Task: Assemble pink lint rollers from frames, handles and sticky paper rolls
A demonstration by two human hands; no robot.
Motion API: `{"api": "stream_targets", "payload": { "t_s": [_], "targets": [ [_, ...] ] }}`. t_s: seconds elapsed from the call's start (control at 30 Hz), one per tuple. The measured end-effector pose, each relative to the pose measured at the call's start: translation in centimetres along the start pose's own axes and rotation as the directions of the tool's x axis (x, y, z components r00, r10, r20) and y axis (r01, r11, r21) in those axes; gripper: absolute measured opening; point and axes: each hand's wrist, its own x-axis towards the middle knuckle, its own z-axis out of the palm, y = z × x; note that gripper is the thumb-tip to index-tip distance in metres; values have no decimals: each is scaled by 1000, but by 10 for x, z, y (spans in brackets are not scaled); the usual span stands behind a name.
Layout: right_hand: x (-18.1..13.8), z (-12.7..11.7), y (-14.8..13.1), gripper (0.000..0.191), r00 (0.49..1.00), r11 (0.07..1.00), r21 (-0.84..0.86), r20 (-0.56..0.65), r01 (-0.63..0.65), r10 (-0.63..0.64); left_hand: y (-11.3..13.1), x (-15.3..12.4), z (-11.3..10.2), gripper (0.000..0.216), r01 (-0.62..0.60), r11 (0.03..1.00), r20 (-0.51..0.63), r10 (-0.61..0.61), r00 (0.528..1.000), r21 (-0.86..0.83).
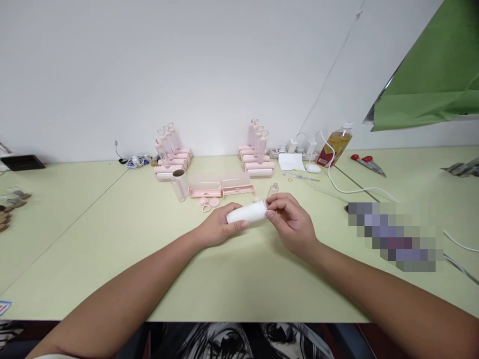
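Observation:
A white roll (247,213), seemingly of sticky lint-roller paper, is held at a slight tilt above the table. My left hand (220,224) wraps its left end, thumb along the near side. At the roll's right end, my right hand (294,222) pinches the edge between thumb and fingers. Just beyond lie two open pale pink cases (205,193) with clear lids. Small round pink caps (214,202) and a heart-shaped pink ring (205,209) lie left of the roll. A clear tube (180,187) with a dark opening stands behind them. Behind my right hand is a small clear bottle-like piece (274,188).
Pink cases and clear cylinders with heart rings stand in two groups, left (172,162) and right (258,159), against the wall. Further right are a power strip (299,148), white cables, a drink bottle (335,144), red-handled scissors (368,163) and a pixelated object (391,237).

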Motion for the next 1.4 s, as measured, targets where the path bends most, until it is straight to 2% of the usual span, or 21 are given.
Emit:
{"api": "stream_targets", "payload": {
  "t_s": [0.2,0.33,0.5,0.77,0.9,1.03,1.07,1.13,1.2,1.27,1.4],
  "targets": [
    [-1,0,-3,7,996,999,-36,89,36,-32,-1,-1,3,44,-13,994,48,7,999,106],
    [-1,0,-2,4,993,998,-22,104,66,-64,-1,-1,2,48,3,989,74,-14,997,150],
    [-1,0,1,6,993,998,0,97,66,-66,-1,-2,2,48,2,992,85,-13,996,126],
    [-6,2,3,31,1000,994,107,2,8,-8,-1,0,2,48,42,996,48,-46,998,79],
    [-7,5,1,50,999,984,176,-45,-13,21,-2,1,2,49,51,996,28,-53,998,79],
    [-7,4,-2,63,996,985,175,-87,-9,25,-2,1,1,49,53,995,20,-54,998,83],
    [-7,3,-2,61,998,988,155,-57,-8,17,-1,1,1,49,52,995,18,-54,998,86],
    [-5,1,-3,50,996,996,93,88,-3,-6,-1,1,1,49,47,995,14,-48,999,89],
    [-3,-2,-3,38,972,999,43,234,5,-15,-1,2,2,48,41,995,13,-42,999,90],
    [-2,-3,-3,32,965,999,36,264,4,-13,-1,2,2,47,41,996,15,-42,999,85],
    [-2,-3,-3,32,972,999,49,234,1,-13,-1,2,1,46,52,996,16,-53,998,69]
  ]
}}
